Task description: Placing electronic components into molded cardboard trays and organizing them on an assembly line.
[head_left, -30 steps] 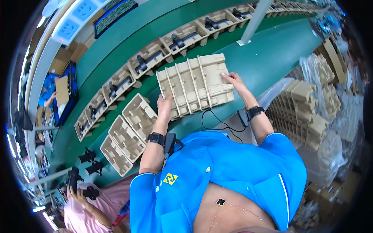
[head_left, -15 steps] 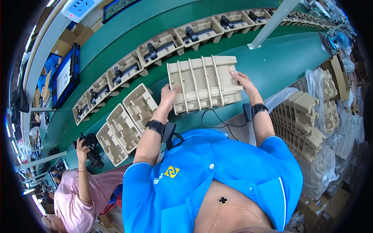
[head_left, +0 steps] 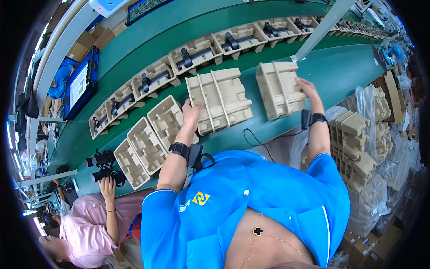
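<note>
Two nested stacks of beige moulded-pulp trays stand apart in front of me over the green bench. My left hand (head_left: 191,115) grips the left end of the larger tray stack (head_left: 219,101), thumb over its edge. At the right end of the smaller tray stack (head_left: 281,89), my right hand (head_left: 310,91) holds on with its fingers along the side; its thumb is hidden. Just left of my left hand, a pulp tray (head_left: 165,120) sits open side up. Beside it are two more such trays (head_left: 146,145) in a row.
Beyond runs a curved line of pulp trays (head_left: 192,54), several holding black parts (head_left: 186,59). A grey post (head_left: 320,33) rises at the right. A black cable (head_left: 257,144) lies near me. More stacked trays (head_left: 351,134) stand right. A co-worker's hand (head_left: 107,188) touches black devices at left.
The single tray stack has parted into two. My right hand has moved right with the smaller part, while my left stays on the larger. The co-worker's black device is now down on the bench.
</note>
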A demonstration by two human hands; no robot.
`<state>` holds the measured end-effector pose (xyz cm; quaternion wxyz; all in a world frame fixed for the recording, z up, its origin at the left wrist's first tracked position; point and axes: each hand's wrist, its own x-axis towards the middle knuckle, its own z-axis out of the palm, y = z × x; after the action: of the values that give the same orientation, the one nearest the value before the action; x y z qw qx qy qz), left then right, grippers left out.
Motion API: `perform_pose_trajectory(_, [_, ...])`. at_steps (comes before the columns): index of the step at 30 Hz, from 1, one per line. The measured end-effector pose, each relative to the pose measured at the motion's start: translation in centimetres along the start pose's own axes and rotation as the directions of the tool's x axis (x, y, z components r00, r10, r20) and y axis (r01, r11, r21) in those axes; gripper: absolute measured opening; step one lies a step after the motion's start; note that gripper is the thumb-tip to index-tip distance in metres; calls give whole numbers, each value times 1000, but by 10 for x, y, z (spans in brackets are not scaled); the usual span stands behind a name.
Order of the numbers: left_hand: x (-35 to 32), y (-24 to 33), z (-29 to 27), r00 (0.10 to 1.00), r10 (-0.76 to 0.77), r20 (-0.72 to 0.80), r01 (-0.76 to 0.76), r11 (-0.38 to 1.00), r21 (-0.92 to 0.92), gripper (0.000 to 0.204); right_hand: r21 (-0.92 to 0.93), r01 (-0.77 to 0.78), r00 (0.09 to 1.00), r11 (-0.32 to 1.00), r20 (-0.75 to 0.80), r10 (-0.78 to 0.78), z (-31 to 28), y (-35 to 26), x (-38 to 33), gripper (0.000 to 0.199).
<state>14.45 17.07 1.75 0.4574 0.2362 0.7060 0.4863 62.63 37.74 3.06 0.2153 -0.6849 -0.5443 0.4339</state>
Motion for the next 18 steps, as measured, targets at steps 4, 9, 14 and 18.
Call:
perform_pose_trajectory(4, [-24, 24, -5, 999, 1, -33, -3, 999, -50, 57, -590, 94, 776, 802, -461, -430, 10, -77, -39, 65])
perform_pose_trajectory(9, [-18, 18, 2, 997, 79, 20, -73, 973, -219, 52, 96, 425, 886, 900, 161, -436, 123, -131, -93, 61])
perform_pose_trajectory(14, [-42, 42, -4, 980, 115, 160, -81, 975, -206, 43, 284, 292, 883, 913, 286, -371, 175, -157, -148, 69])
perform_pose_trajectory(18, [-47, 35, -12, 984, 39, 175, 12, 960, -281, 37, 333, 215, 885, 918, 331, -327, 174, -161, -148, 71])
